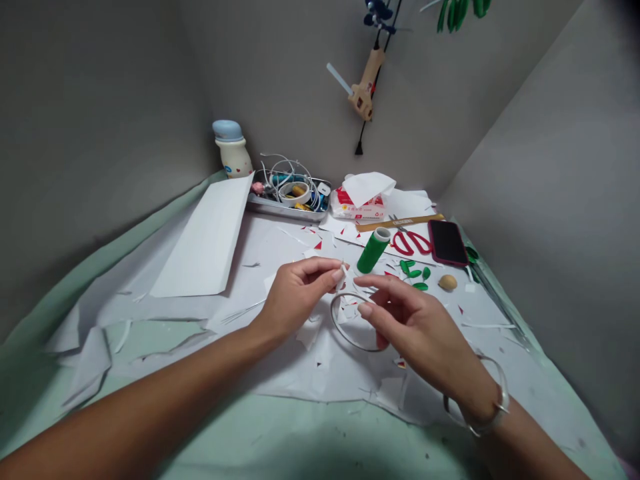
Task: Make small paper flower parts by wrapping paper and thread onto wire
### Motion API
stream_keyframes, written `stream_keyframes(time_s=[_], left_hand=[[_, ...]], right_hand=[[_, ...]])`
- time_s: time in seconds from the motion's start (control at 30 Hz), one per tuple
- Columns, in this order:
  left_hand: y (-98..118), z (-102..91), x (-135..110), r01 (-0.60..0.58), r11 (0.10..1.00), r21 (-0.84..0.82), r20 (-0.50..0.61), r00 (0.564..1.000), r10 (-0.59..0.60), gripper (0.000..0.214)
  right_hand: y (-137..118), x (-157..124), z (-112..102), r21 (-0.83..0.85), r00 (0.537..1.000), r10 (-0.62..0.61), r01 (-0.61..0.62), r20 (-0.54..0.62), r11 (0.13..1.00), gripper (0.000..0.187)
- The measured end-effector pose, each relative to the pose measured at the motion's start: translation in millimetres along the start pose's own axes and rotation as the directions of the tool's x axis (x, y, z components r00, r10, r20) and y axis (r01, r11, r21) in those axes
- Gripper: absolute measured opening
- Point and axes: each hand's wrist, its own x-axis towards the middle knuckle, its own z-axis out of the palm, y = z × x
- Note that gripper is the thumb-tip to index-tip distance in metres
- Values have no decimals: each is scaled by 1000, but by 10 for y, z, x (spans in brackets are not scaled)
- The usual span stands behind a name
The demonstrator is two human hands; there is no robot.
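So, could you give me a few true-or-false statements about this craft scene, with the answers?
1. The left hand pinches a small white paper scrap. True.
2. The right hand holds scissors. False: the red-handled scissors lie beside a smartphone, and the hand is nearest a thin wire hoop.
3. A hot glue gun hangs on the wall. True.
4. A bangle circles the left wrist. False: it is on the right wrist.

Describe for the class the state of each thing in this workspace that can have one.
Left hand: pinching a white paper scrap
Right hand: open, fingers above a wire ring
Red-handled scissors: closed
Tissue packet: open, tissue pulled out
Hot glue gun: hanging on the wall
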Motion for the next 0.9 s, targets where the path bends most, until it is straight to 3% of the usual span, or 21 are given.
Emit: stream_keyframes(time_s=[0.37, 0.9], left_hand=[[44, 0, -3, 0, 1000, -4, -8, 1000, 0, 18], [30, -3, -30, -21, 998, 51, 57, 998, 18, 17]], right_hand=[[-72, -72, -64, -317, 977, -210, 187, -42, 930, 30], [-100, -72, -49, -341, 983, -183, 171, -3, 924, 29]])
